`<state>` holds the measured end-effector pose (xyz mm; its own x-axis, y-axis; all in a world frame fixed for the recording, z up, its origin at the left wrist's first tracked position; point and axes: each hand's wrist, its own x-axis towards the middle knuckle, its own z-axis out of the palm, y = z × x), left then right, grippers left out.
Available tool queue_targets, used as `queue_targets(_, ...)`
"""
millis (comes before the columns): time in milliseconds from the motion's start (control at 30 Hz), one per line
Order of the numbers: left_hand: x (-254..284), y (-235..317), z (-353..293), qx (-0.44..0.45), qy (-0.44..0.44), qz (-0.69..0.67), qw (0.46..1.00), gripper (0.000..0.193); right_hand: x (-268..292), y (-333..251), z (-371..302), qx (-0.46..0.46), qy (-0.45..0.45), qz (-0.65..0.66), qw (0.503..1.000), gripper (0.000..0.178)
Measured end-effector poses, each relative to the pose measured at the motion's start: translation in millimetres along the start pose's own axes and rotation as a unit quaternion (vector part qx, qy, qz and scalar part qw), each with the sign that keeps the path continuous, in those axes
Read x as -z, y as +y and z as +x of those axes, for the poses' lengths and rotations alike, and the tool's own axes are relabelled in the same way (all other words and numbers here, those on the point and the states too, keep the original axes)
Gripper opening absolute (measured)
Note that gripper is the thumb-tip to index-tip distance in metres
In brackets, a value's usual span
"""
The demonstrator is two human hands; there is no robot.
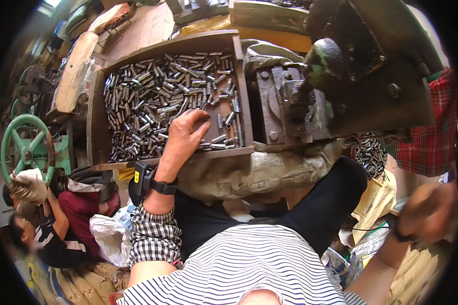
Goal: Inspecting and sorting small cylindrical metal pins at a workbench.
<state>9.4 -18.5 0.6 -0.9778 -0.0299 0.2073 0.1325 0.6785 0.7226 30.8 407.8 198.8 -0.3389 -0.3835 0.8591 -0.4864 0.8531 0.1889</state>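
Note:
My left hand (184,133) hangs over a wooden tray (243,96), its fingers curled and the thumb pressed in toward them. Whatever sits between those fingertips, if anything, is hidden. Short metal tubes (142,94) lie heaped in the tray, thicker toward the left, with a few loose ones at the right side. A black strap device circles my left wrist. Far out on the right, my right hand (430,211) is smeared by motion, so its fingers cannot be read. It is nearest to a red plaid cloth (426,132).
Right of the tray stands a dark, heavy machine (371,76) with a steel die block (292,101). More metal pieces (371,156) are piled below it. A green handwheel (26,147) stands at the left, where another person (51,231) works. White plastic bags (109,236) lie nearby.

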Motion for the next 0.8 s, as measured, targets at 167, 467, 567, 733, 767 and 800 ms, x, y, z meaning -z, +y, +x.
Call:
queue_targets(167, 3.9, -7.4, -8.2, -0.01, -0.128, 0.067, 0.989, 0.017, -124.3, -152.3, -11.8, 0.117, -0.229, 0.36, 0.897, 0.025)
queue_targets(467, -5.1, -18.6, 3.5, -0.071, -0.088, 0.203, 0.973, 0.016, -265.5, -211.0, -52.0, 0.197, -0.353, 0.189, 0.895, 0.012)
queue_targets(567, -1.3, -19.1, 2.8, -0.044, -0.124, 0.182, 0.974, 0.017, -271.4, -216.8, -47.6, 0.238, -0.409, 0.174, 0.864, 0.01)
queue_targets(733, -1.5, -16.5, 5.2, -0.043, -0.096, 0.178, 0.978, 0.017, -290.9, -210.7, -46.5, 0.209, -0.402, 0.25, 0.856, 0.01)
queue_targets(767, -2.1, -15.2, 5.1, -0.043, -0.096, 0.179, 0.978, 0.017, -292.7, -210.3, -45.7, 0.199, -0.402, 0.275, 0.85, 0.01)
queue_targets(800, -3.2, -12.8, 5.3, -0.042, -0.12, 0.181, 0.975, 0.017, -293.4, -208.3, -45.1, 0.2, -0.376, 0.276, 0.862, 0.01)
